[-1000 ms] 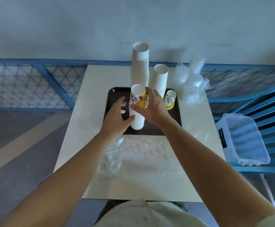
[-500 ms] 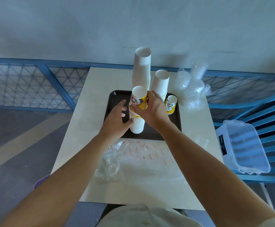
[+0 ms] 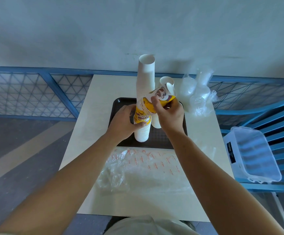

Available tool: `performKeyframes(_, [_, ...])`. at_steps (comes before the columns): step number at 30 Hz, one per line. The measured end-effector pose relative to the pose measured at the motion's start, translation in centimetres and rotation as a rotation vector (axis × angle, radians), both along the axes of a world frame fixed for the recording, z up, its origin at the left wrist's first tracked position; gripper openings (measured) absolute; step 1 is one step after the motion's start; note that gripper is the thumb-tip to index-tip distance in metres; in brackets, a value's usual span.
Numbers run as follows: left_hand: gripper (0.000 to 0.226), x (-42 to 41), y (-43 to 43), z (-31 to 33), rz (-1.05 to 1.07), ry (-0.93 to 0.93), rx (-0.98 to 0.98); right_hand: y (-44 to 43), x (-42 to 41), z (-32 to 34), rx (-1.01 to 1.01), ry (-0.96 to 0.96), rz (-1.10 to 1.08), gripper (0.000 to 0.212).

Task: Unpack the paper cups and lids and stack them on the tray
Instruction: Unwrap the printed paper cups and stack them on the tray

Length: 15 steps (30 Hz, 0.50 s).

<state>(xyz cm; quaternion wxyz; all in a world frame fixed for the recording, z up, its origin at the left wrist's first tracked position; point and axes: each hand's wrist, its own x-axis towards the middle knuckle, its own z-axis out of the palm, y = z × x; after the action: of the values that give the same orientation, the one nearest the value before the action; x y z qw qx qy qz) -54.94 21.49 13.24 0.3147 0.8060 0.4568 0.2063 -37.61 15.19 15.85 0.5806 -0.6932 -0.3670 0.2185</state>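
Observation:
A dark tray (image 3: pixel 119 103) lies on the pale table. On it stands a tall white cup stack (image 3: pixel 146 73), a shorter white stack (image 3: pixel 166 80) behind my right hand, and a near stack (image 3: pixel 142 131) with a yellow printed cup on top. My left hand (image 3: pixel 123 122) grips this near stack. My right hand (image 3: pixel 169 113) grips a bunch of yellow printed cups (image 3: pixel 158 99), tilted to the right off the top of the stack. A clear bag of white lids (image 3: pixel 195 94) sits to the right of the tray.
An empty clear plastic wrapper (image 3: pixel 143 168) with red print lies on the table (image 3: pixel 87 119) in front of the tray. A clear plastic box (image 3: pixel 253 153) rests on a blue chair at the right. A blue railing (image 3: pixel 36 92) runs behind the table.
My left hand closed round the near stack. My right hand tilted the upper yellow cups over to the right. The small yellow cup seen on the tray before is hidden now.

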Motion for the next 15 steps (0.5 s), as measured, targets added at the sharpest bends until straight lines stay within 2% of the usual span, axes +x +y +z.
performKeyframes(4, [0.067, 1.0, 0.4, 0.1, -0.013, -0.03, -0.034, -0.8, 0.5, -0.5, 0.104, 0.329, -0.044, 0.018])
performKeyframes(7, [0.065, 1.5, 0.7, -0.1, -0.017, -0.03, -0.047, -1.3, 1.0, -1.1, 0.141, 0.464, -0.088, 0.03])
performKeyframes(10, [0.061, 1.4, 0.7, -0.2, -0.014, -0.048, -0.055, -2.0, 1.5, -1.8, 0.127, 0.513, -0.084, 0.04])
performKeyframes(15, [0.057, 1.3, 0.6, 0.0, 0.0, -0.06, -0.02, -3.2, 2.1, -2.6, 0.097, 0.545, -0.112, 0.034])
